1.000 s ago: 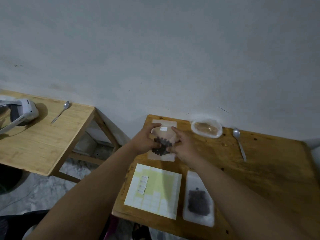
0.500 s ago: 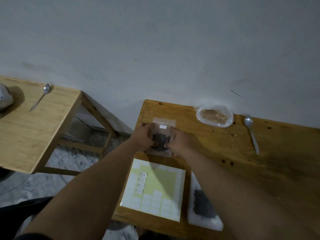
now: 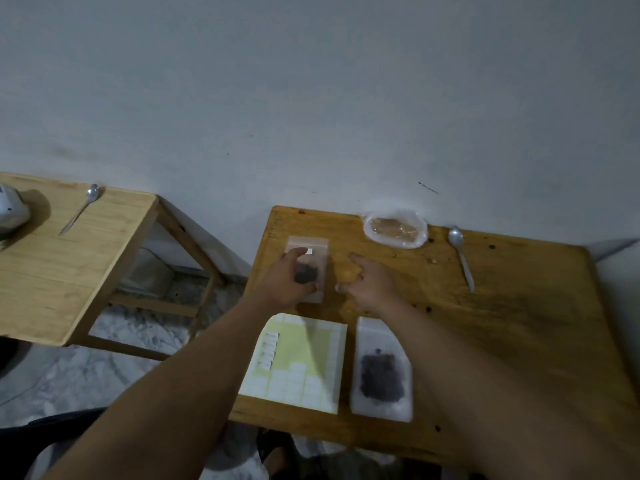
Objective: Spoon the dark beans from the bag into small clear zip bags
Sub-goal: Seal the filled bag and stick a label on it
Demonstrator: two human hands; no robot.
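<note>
Clear small zip bag [image 3: 319, 258], dark beans [image 3: 306, 274] clumped inside, at far left of wooden table [image 3: 519, 306]. Left hand [image 3: 282, 282] grips it, thumb across its lower edge. Right hand [image 3: 370, 284] just beside, apart, fingers loosely spread, holding nothing. Bean bag [image 3: 381, 374] near front edge; spoon [image 3: 462, 259] far right.

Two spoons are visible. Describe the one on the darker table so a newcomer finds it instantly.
Take the darker table on the right. Along its far edge, right of the crumpled clear bag, lies the spoon, bowl toward the wall. The other spoon lies on the paler table to the left.
</note>
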